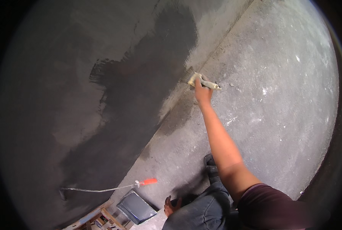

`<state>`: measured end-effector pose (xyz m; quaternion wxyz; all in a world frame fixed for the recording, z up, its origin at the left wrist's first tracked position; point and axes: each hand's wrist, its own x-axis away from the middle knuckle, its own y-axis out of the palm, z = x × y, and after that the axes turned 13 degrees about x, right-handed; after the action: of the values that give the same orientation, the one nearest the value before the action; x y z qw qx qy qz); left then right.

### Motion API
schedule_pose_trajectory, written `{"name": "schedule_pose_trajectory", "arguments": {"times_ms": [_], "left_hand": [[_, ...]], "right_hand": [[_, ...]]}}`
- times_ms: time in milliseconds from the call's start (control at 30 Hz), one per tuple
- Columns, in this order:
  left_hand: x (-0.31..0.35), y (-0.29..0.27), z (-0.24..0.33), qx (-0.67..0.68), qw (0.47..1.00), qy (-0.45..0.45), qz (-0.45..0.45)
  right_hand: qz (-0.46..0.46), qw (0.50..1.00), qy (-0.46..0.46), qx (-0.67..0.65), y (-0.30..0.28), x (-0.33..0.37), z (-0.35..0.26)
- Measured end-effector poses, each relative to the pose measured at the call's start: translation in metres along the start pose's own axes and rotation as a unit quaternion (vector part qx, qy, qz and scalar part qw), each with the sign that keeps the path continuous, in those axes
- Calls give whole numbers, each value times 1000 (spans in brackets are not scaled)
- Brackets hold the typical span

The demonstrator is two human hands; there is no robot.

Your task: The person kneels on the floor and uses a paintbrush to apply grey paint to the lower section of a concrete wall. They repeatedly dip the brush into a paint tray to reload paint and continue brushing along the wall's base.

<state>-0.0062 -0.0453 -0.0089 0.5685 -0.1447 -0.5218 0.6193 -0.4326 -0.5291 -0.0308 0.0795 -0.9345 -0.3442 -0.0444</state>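
In my right hand (203, 91) is a wide paintbrush (196, 79) with a pale, paint-smeared handle. Its dark bristles touch the wall low down, close to where it meets the floor. A dark, wet-looking coat of paint (148, 76) covers part of the grey wall (75, 126), ending in ragged edges with lighter wall around it. My left hand (171, 207) is low beside my bent knee, fingers apart, holding nothing that I can see. Just left of it lies a paint tray (136, 207) with dark grey contents. A paint roller (102, 189) with an orange-red grip lies above the tray, its head against the wall.
The grey concrete floor (270, 115) has white specks and small crumbs of debris. Along the lower left stands a wooden frame or crate (102, 218) with small items in it. My dark shoe (211, 165) rests on the floor below my right arm.
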Motion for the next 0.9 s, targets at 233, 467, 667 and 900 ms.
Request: {"name": "schedule_pose_trajectory", "arguments": {"times_ms": [233,467,667,900], "left_hand": [[2,-6,4,0,1000,-26,0],[-3,-5,15,-30,995,-93,-22],[-9,0,-6,-32,997,-70,-26],[0,-24,45,-10,995,-89,-40]], "right_hand": [[-30,986,-105,-124,14,20,-123],[-68,969,-148,-186,-8,9,-121],[19,999,20,-18,-20,-44,-17],[-49,964,-77,-249,-17,-50,-169]]}}
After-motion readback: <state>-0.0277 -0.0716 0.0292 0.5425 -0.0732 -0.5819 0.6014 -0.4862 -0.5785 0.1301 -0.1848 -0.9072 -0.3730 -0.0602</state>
